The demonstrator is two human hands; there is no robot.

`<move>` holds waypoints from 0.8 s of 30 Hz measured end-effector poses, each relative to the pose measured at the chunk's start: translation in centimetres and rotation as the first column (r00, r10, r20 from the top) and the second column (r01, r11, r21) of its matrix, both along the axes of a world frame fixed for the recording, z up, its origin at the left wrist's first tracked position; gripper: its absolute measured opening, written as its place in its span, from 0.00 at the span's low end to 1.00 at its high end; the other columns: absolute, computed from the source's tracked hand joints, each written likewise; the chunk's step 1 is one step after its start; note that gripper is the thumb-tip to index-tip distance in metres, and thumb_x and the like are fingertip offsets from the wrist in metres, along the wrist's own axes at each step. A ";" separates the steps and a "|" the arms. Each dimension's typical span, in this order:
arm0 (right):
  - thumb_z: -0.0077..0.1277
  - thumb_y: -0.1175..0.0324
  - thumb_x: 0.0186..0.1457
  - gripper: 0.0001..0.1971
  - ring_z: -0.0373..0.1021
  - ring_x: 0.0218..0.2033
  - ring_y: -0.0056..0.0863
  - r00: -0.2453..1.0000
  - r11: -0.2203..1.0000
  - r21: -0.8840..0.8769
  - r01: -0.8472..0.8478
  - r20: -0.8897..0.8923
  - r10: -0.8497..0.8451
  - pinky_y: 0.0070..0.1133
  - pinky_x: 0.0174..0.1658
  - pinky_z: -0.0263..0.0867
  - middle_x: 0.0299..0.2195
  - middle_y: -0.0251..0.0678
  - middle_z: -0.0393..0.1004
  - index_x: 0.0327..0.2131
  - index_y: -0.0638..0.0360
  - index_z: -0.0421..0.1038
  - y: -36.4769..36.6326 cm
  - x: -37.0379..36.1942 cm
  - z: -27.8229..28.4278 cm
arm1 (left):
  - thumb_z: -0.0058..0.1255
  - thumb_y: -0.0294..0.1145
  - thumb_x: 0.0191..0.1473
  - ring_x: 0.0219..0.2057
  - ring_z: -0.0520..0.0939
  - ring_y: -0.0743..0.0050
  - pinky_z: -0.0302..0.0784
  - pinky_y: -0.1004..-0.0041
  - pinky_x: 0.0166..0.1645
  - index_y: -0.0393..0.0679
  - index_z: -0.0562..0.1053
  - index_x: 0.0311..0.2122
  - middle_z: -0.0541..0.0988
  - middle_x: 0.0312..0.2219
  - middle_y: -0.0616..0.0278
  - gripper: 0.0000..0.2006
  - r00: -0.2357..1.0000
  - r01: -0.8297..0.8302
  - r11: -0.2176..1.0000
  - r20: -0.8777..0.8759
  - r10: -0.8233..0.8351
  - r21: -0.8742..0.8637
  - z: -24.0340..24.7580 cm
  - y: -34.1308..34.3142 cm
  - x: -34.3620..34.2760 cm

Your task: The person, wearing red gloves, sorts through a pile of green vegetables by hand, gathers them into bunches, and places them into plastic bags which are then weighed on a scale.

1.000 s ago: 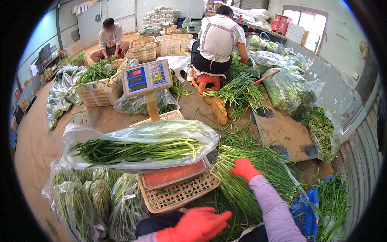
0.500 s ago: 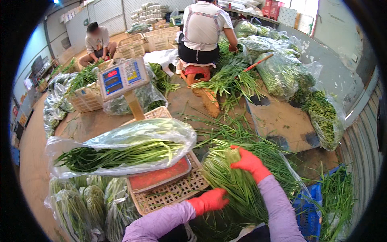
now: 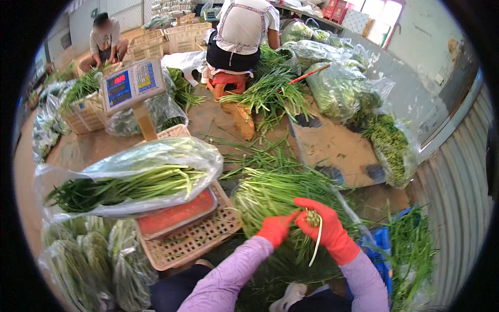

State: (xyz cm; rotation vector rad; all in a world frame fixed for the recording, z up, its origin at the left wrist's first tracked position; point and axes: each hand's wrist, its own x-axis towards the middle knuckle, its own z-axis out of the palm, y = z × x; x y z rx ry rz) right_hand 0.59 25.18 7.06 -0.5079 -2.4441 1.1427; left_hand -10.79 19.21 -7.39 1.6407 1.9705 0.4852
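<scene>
Both my hands wear red rubber gloves. My right hand (image 3: 330, 231) is closed round a small bunch of long green stalks (image 3: 313, 217), whose pale ends face me. One white-ended stalk (image 3: 317, 243) droops below the rest. My left hand (image 3: 278, 229) is close against it, fingers drawn together, their tips by the right hand; whatever they may pinch is hidden. Beyond and beneath both hands spreads a large heap of the same greens (image 3: 275, 190). To the left, an open plastic bag of greens (image 3: 140, 174) lies across a red-based tray (image 3: 179, 213) on the scale.
The scale's display (image 3: 132, 86) stands on a post behind a beige plastic crate (image 3: 192, 242). Bagged greens (image 3: 91, 260) are at lower left, a blue crate (image 3: 383, 249) at right. Ahead, a person (image 3: 241, 31) sits on a red stool (image 3: 226, 86); another person (image 3: 106, 41) is farther left.
My right hand has lifted and turned, bringing the bunch's cut ends toward me. My left hand has risen from beside the crate to meet it. The whole view has shifted.
</scene>
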 end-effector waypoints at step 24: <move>0.63 0.67 0.33 0.32 0.63 0.49 0.43 0.957 0.968 0.123 0.220 0.164 -0.239 0.33 0.50 0.61 0.47 0.43 0.67 0.48 0.52 0.66 -15.5 10.2 -13.6 | 0.40 0.65 0.49 0.49 0.72 0.56 0.65 0.58 0.56 0.44 0.67 0.49 0.71 0.48 0.54 0.34 -0.884 0.097 0.919 0.391 0.256 -0.383 -7.0 -13.6 11.6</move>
